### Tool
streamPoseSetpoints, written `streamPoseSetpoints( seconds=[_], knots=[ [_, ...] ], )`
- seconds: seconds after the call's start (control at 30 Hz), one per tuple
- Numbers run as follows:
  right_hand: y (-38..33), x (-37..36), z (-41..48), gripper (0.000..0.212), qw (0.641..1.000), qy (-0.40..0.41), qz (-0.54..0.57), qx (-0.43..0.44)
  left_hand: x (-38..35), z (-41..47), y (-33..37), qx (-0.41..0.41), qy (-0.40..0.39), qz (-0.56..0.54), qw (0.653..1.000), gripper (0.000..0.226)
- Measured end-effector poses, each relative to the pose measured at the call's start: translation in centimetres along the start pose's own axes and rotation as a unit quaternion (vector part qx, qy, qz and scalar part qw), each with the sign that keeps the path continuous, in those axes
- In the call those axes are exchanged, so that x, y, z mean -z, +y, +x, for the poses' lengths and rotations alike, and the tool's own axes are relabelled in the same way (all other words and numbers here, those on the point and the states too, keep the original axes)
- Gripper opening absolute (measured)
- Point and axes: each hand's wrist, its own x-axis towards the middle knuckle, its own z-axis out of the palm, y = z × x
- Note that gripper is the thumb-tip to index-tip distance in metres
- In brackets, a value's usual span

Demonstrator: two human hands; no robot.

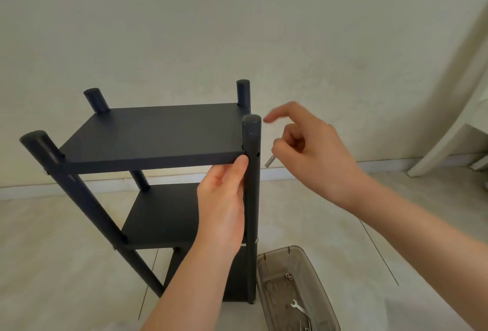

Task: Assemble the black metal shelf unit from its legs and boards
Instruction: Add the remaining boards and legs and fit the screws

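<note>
The black shelf unit (158, 172) stands upright on the pale floor (66, 264) in the centre-left of the frame, close to a light wall (237, 27). Four round legs rise past the top board (153, 135); a middle board (163, 214) and a lower board (237, 278) sit beneath it. The left hand (224, 198), at centre frame, grips the front leg (252, 185) just under the top board, thumb lying up along the leg with its tip touching the board's front edge; the fingers pass behind the leg and are hidden. A small hole (258, 154) shows in that leg at the level of the board. The right hand (309, 151), just right of the leg and clear of it, pinches a short silver metal pin (270, 161) between thumb and curled fingers, forefinger stretched toward the leg's cap. Whether the pin is a bolt or a key cannot be told. At the lower right of the frame a translucent tray (266, 272) lies on the floor just beside the leg's foot, holding a small wrench (299, 308) and some nuts (288, 276). A white furniture frame (454, 119) leans at the right edge.
</note>
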Motion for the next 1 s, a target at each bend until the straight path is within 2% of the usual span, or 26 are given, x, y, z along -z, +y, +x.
streamPoseSetpoints(
  seconds=[0.07,0.13,0.23,0.33,0.53,0.6,0.77,0.87,1.0],
  knots=[
    [-0.7,0.1,0.2,0.051,1.0,-0.014,0.009,0.024,0.0,0.0,-0.1,-0.003,0.002,-0.01,1.0,0.03],
    [-0.8,-0.2,0.5,0.058,0.999,-0.028,-0.012,0.043,-0.2,-0.1,-0.1,-0.005,0.008,-0.019,1.0,0.027],
    [-0.6,-0.7,0.9,0.057,0.998,-0.026,-0.032,0.048,-0.4,-0.1,-0.3,0.0,0.018,-0.025,1.0,0.025],
    [-0.7,-0.9,1.0,0.056,0.998,-0.028,-0.031,0.05,-0.8,-0.1,-0.5,-0.002,0.033,-0.035,0.999,0.014],
    [-0.3,-1.2,0.8,0.06,0.998,-0.041,-0.018,0.044,-1.5,0.0,-0.5,-0.008,0.045,-0.048,0.998,0.017],
    [-0.3,-1.3,0.7,0.06,0.998,-0.039,-0.019,0.046,-1.4,0.0,-0.6,-0.01,0.04,-0.051,0.998,0.016],
    [0.0,-1.3,0.6,0.055,0.998,-0.028,-0.012,0.058,-1.2,0.0,-0.7,-0.011,0.017,-0.06,0.998,0.03],
    [0.3,-1.4,0.3,0.051,0.998,-0.018,-0.002,0.06,-0.9,0.0,-0.8,-0.019,0.006,-0.048,0.999,0.02],
    [0.6,-1.5,-0.6,0.055,0.995,-0.047,-0.007,0.086,-0.6,-0.1,-0.7,-0.028,-0.007,-0.037,0.999,0.017]
  ],
)
